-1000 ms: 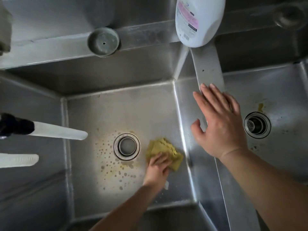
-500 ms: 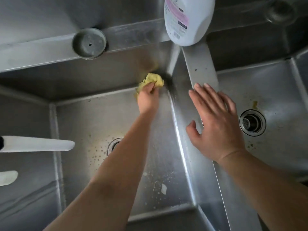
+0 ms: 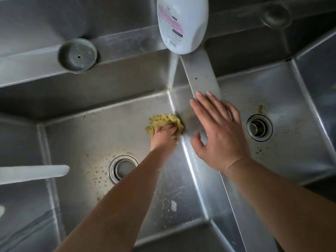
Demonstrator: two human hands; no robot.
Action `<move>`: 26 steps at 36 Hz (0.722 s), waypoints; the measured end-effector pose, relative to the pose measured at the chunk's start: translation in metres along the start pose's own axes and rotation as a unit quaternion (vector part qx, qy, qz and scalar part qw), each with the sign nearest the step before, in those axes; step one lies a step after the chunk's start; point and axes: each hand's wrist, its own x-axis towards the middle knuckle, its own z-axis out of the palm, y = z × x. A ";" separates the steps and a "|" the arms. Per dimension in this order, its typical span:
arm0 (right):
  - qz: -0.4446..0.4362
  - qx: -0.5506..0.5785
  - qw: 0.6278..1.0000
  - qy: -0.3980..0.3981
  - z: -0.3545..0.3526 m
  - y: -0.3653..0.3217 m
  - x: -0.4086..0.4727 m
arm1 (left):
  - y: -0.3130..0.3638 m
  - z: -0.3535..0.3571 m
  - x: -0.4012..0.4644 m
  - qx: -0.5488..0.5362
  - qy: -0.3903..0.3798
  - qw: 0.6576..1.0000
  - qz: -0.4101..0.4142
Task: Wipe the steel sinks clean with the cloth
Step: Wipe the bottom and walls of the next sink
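Pressing cloth (image 3: 164, 122) under left hand (image 3: 164, 137), sink (image 3: 91, 135) floor.

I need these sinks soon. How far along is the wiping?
Nothing looks finished. In hand: the left hand presses the yellow cloth on the left basin's floor by the divider, where the right hand rests open. Left: brown spots near that basin's drain, a white scrap, and stains around the right basin's drain.
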 end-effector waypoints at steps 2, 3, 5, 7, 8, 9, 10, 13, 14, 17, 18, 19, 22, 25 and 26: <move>0.000 0.000 1.000 0.005 0.000 -0.001 0.000 | -0.002 0.011 -0.028 0.015 -0.009 1.000 0.019; 0.001 0.001 1.000 0.007 0.001 -0.001 0.000 | -0.003 0.017 -0.040 0.019 -0.020 0.999 0.028; 0.003 0.001 1.000 0.007 0.001 -0.001 -0.001 | -0.002 0.029 -0.067 0.025 -0.049 0.998 0.043; 0.004 -0.001 1.000 0.013 0.002 -0.002 -0.001 | 0.002 0.040 -0.092 0.025 -0.068 0.996 0.052; 0.004 -0.003 1.000 0.017 0.002 -0.002 -0.001 | 0.005 0.047 -0.104 0.024 -0.080 0.995 0.055; 0.003 -0.004 1.000 0.020 0.002 -0.002 -0.001 | 0.008 0.053 -0.115 0.024 -0.090 0.994 0.058; 0.004 -0.004 1.000 0.022 0.002 -0.002 -0.001 | 0.009 0.061 -0.126 0.026 -0.098 0.993 0.062; 0.012 0.001 1.000 0.016 0.002 -0.001 -0.001 | 0.012 0.074 -0.149 0.050 -0.123 0.987 0.091; 0.015 0.004 1.000 0.016 0.001 -0.001 -0.001 | 0.013 0.076 -0.155 0.075 -0.138 0.981 0.110; 0.021 0.010 0.999 0.025 0.001 -0.002 -0.002 | 0.016 0.088 -0.175 0.193 -0.215 0.938 0.191; 0.022 0.010 0.999 0.029 0.001 -0.003 -0.003 | 0.014 0.095 -0.182 0.214 -0.232 0.925 0.213; 0.022 0.010 0.999 0.034 0.002 -0.004 -0.004 | 0.010 0.101 -0.187 0.228 -0.243 0.912 0.238; 0.020 0.018 0.998 0.058 0.003 -0.005 -0.005 | -0.004 0.116 -0.196 0.295 -0.251 0.873 0.298; 0.020 0.033 0.996 0.084 0.007 -0.003 -0.010 | -0.016 0.124 -0.204 0.310 -0.239 0.846 0.361; 0.020 0.038 0.995 0.091 0.008 -0.002 -0.011 | -0.017 0.120 -0.206 0.309 -0.224 0.842 0.381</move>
